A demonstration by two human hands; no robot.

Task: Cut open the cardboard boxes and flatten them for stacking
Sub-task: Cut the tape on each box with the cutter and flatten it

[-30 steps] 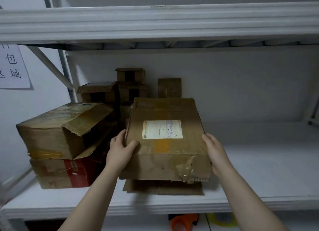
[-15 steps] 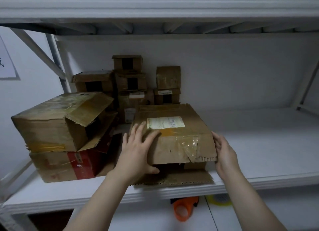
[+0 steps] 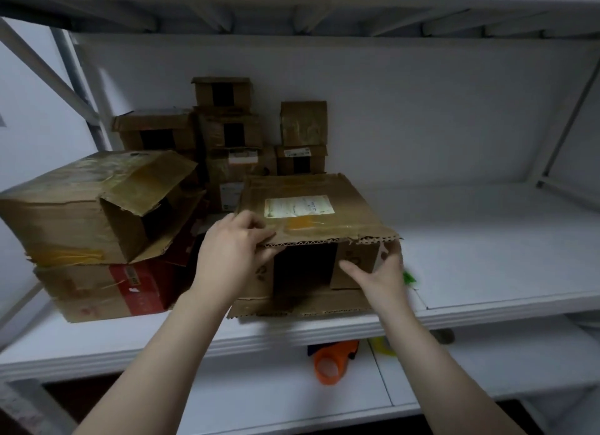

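Note:
A brown cardboard box (image 3: 311,213) with a white label on its top stands near the front edge of the white shelf (image 3: 470,246). Its front end is open, with a dark gap between two side flaps. My left hand (image 3: 232,252) pinches the front edge of the raised top flap at its left end. My right hand (image 3: 380,272) lies with spread fingers against the right inner flap at the box's front right corner. A bottom flap (image 3: 298,306) lies flat on the shelf under both hands.
Two large battered boxes (image 3: 84,207) are stacked at the left, the lower one (image 3: 107,288) with a red panel. Several small boxes (image 3: 227,126) are piled at the back. An orange tape dispenser (image 3: 331,360) lies on the lower shelf below. The shelf's right half holds nothing but something green (image 3: 409,277).
The box has been set down on the shelf. My left hand moved from the box's top to the top flap's edge and lifted it, opening the front. My right hand shifted onto the right inner flap.

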